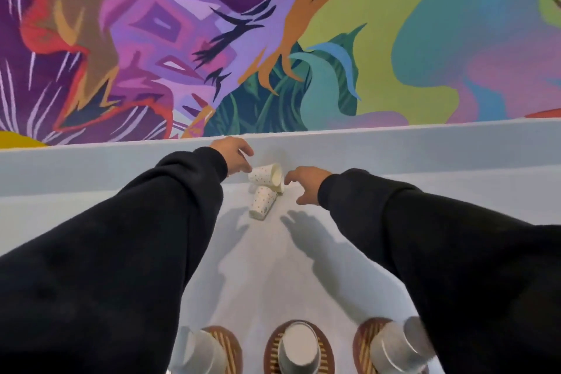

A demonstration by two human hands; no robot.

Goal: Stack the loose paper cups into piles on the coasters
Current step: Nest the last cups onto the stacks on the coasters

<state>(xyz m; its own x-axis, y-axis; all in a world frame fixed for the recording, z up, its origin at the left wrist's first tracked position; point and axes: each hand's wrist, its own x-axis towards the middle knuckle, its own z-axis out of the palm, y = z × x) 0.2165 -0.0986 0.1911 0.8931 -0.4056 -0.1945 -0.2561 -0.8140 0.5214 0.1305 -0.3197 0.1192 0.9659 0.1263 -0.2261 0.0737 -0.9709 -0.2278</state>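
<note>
Two loose dotted paper cups lie on their sides at the far edge of the pale table. My left hand (235, 152) pinches the base of the upper cup (267, 177), whose mouth faces right. The lower cup (262, 202) lies just below it, mouth toward me. My right hand (306, 184) hovers to the right of the cups, fingers spread, holding nothing. Near me stand three round striped coasters, each with a cup pile on it: left coaster (226, 343), middle coaster (326, 346), right coaster (362, 343).
The table (273, 267) ends at a low pale ledge (425, 146) right behind the loose cups. Beyond it rises a wall with a colourful mural (273, 39). My black sleeves cover both sides of the table.
</note>
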